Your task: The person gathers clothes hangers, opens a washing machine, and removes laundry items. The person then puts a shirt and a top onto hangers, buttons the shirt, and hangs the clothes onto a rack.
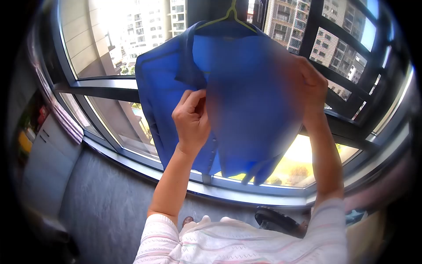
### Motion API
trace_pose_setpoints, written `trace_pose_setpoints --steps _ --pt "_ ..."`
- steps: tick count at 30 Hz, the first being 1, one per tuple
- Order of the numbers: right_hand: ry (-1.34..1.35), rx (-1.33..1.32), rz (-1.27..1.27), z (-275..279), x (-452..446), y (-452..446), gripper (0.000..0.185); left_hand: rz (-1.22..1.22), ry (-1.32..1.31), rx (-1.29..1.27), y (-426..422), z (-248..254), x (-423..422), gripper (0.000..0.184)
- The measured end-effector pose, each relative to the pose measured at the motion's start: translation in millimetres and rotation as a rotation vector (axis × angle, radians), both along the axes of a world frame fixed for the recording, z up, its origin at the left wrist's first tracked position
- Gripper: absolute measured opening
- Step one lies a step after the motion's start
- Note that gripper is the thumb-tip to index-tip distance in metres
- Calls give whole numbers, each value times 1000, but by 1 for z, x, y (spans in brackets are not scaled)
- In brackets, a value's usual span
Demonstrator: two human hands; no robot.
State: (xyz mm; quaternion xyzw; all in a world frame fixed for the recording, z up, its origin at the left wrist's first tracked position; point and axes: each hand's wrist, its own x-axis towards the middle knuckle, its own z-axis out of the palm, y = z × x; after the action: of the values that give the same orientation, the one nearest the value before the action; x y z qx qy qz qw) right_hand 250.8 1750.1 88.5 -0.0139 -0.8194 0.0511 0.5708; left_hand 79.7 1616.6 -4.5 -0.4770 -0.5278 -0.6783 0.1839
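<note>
White patterned clothing is noted in the foreground. By the left hand, pressed into a pinch, the blue shirt is apparently held at its front edge. The right hand is curled at the opposite side; its grip cannot be determined through blur. The blue shirt is suspended from a yellow hanger before the window frame. Hanging is judged done; the collar appears unfastened.

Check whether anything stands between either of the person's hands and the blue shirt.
Nothing visible does. The left hand is at the front edge of the blue shirt and the right hand is at its side, though blur hides the exact contact there. The window frame is behind the shirt.
</note>
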Motion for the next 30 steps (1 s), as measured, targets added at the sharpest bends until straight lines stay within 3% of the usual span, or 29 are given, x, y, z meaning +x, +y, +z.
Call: trace_pose_setpoints --steps 2,4,6,7,8,12,13,18,21,24,27,30 --pt "22 136 -131 19 3 13 21 12 157 5 8 32 10 10" --pt "40 267 -224 26 2 32 21 101 449 445 76 37 -11 10" --pt "-101 -66 -150 20 7 35 20 20 491 406 88 44 -5 11" --pt "-169 -239 -115 15 10 38 20 -102 392 141 67 66 7 12" --pt "-186 -192 -109 9 16 49 21 -224 291 -126 54 79 14 12" --pt "-114 -265 -52 -19 52 81 25 -320 10 -134 66 82 -6 13" --pt "-115 -421 155 -27 62 84 23 -354 -15 -155 68 81 -10 14" --pt "-404 -951 385 -104 101 101 19 -327 -91 -236 72 82 -20 17" --pt "-400 -972 242 -121 121 99 17 -266 54 -255 81 81 -41 18" --pt "-193 -962 313 -123 145 114 18 -198 46 -280 76 85 -31 21" --pt "-182 -958 304 -140 138 105 19 551 1188 -258 74 92 -62 24" --pt "-142 -926 260 -138 143 114 21 60 394 -267 79 85 -51 28"
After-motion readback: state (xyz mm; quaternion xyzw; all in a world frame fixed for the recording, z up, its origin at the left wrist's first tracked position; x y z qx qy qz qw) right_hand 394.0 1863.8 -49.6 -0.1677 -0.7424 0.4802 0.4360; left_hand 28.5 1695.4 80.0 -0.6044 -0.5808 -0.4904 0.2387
